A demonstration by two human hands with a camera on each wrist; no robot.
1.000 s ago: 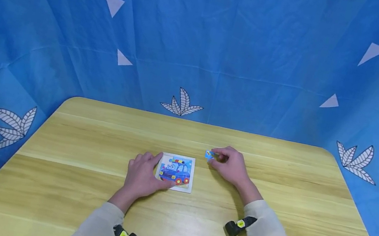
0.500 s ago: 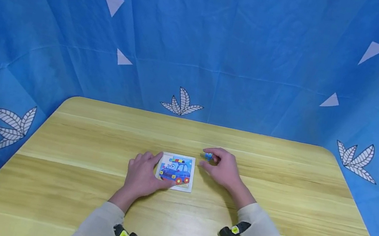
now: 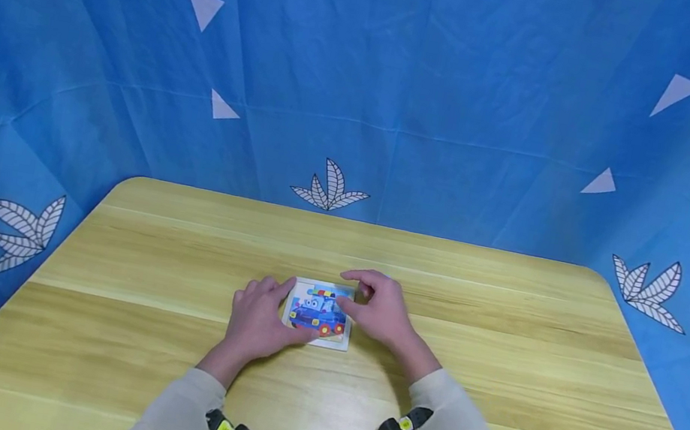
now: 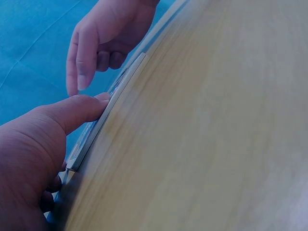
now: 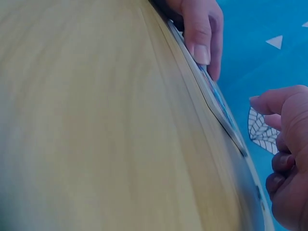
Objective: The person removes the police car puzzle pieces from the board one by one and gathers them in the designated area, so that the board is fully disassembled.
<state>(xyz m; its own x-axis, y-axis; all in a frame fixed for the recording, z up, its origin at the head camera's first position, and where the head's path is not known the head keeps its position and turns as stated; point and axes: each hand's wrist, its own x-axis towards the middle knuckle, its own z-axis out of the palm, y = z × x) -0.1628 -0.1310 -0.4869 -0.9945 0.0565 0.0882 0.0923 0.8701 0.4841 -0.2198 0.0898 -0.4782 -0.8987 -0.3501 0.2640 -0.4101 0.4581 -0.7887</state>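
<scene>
Evidently, a small, squarish picture puzzle [image 3: 330, 345] is being worked on near the middle of the wooden table [image 3: 474, 305], where it is lying flat. It is being steadied by the left hand [image 3: 256, 316]: the index fingertip is being rested at the far left corner and the straight thumb is being laid over the near edge, with a wide spread between the two and no tight clasp. Over the far right part of the puzzle, the right hand [image 3: 382, 312] is being held with thumb and index finger well parted and the remaining fingers tucked in. No piece is being shown between those two fingertips; whether anything small is being hidden by the tucked fingers cannot be told.

By the look of it, a stage of placing or adjusting pieces is being carried out, with the right-hand side of the picture seemingly being attended to. For the next move, a light, well-aimed touch is probably being called for from the right hand, while sliding is being prevented by the left.

As for looks, a blue car [image 3: 318, 309] is being displayed on the puzzle's face, with big eyes, a multicoloured light bar and red-orange wheels. The picture is being bordered by a pale rim. At the upper left a whitish patch is being seen; whether a bare slot or printed background is being shown there cannot be made out.
</scene>
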